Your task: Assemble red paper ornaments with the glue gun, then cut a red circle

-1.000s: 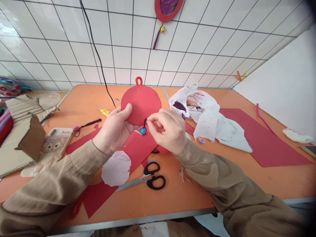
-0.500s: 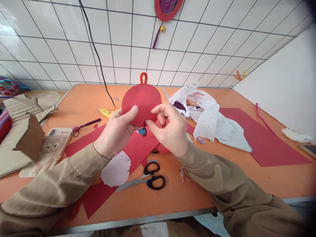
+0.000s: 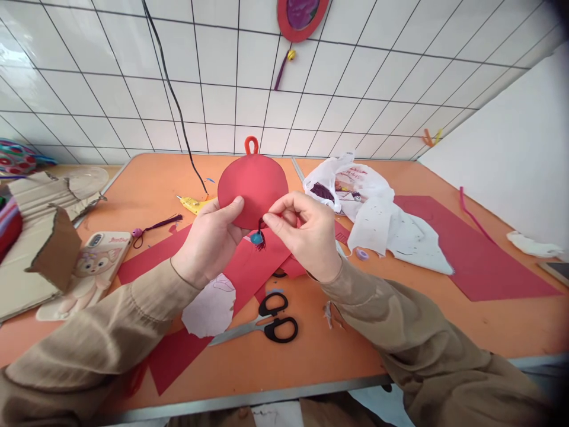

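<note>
My left hand [image 3: 211, 240] grips a round red paper disc [image 3: 253, 181] by its lower left, thumb pressed on its face. From the disc's top edge stands a small orange-red fuzzy loop [image 3: 251, 144]. At the bottom edge hangs a tassel with a dark cord and a blue bead [image 3: 256, 238]. My right hand [image 3: 309, 234] pinches the tassel's cord with thumb and forefinger just above the bead, close to the disc's edge. Black-handled scissors [image 3: 278, 314] lie below my hands, near a cut piece of white paper [image 3: 210, 308].
A yellow glue gun [image 3: 191, 204] and a purple-beaded tassel [image 3: 155, 226] lie to the left, near a phone [image 3: 95, 261] and torn cardboard [image 3: 40, 237]. White plastic bags [image 3: 373, 190] and red sheets [image 3: 471, 255] occupy the right. A red-rimmed ornament [image 3: 302, 35] hangs on the tiled wall.
The disc has tilted, its loop shifting slightly left and down. My right fingertips have come together on the tassel cord; before, the forefinger rested higher on the disc, apart from the thumb.
</note>
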A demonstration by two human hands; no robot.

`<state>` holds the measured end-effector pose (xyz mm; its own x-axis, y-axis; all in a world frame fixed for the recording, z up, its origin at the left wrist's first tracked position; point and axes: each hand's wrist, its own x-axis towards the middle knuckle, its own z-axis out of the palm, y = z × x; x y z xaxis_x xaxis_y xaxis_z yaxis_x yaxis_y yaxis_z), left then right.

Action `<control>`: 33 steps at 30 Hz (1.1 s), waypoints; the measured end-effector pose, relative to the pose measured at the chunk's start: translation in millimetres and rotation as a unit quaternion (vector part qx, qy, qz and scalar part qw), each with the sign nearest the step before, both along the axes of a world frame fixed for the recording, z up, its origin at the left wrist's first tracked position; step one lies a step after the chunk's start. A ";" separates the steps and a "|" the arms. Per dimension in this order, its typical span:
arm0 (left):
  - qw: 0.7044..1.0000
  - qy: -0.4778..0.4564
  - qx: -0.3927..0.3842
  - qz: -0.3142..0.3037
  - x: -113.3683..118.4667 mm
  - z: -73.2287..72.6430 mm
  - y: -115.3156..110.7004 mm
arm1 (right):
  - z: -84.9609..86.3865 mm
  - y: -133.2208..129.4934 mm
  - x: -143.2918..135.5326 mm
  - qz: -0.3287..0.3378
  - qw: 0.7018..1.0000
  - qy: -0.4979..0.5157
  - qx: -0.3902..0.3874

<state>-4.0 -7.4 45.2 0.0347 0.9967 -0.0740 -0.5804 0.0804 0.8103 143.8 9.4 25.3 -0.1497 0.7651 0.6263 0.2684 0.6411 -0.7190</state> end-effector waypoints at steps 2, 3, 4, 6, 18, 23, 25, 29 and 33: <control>1.000 -0.004 -0.009 0.007 -0.2 1.4 1.1 | 0.6 0.6 0.7 0.004 1.000 0.022 -0.004; 1.000 -0.006 -0.012 0.009 -0.5 1.8 1.7 | 0.9 1.1 1.2 0.000 0.999 0.033 -0.001; 1.000 -0.010 -0.014 0.011 -0.9 2.0 2.2 | 0.9 1.8 1.8 -0.006 0.999 0.046 0.003; 1.000 -0.017 -0.015 0.017 -2.3 1.8 3.1 | 0.2 4.0 3.0 -0.013 0.997 0.080 0.010; 0.999 -0.021 0.015 0.027 -5.8 4.3 3.0 | -12.7 6.9 2.1 -0.081 0.941 -0.136 0.298; 0.999 -0.015 0.028 0.013 -3.8 3.6 1.0 | -11.0 7.6 1.0 -0.102 0.938 -0.152 0.294; 0.999 -0.008 0.033 0.008 -3.6 3.2 0.3 | -10.4 7.3 0.8 -0.101 0.941 -0.144 0.289; 0.999 0.008 0.040 0.006 -1.9 2.9 -2.1 | -9.1 5.5 1.1 -0.101 0.947 -0.139 0.271; 0.999 0.015 0.048 0.003 -0.2 2.2 -4.3 | -7.1 3.6 1.3 -0.105 0.952 -0.138 0.252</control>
<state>-4.2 -11.7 47.4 0.0275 0.9994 0.0209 -0.5562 -0.0021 0.8310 145.1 13.0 18.3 -0.2384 0.4082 0.8812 0.5625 0.7977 -0.2173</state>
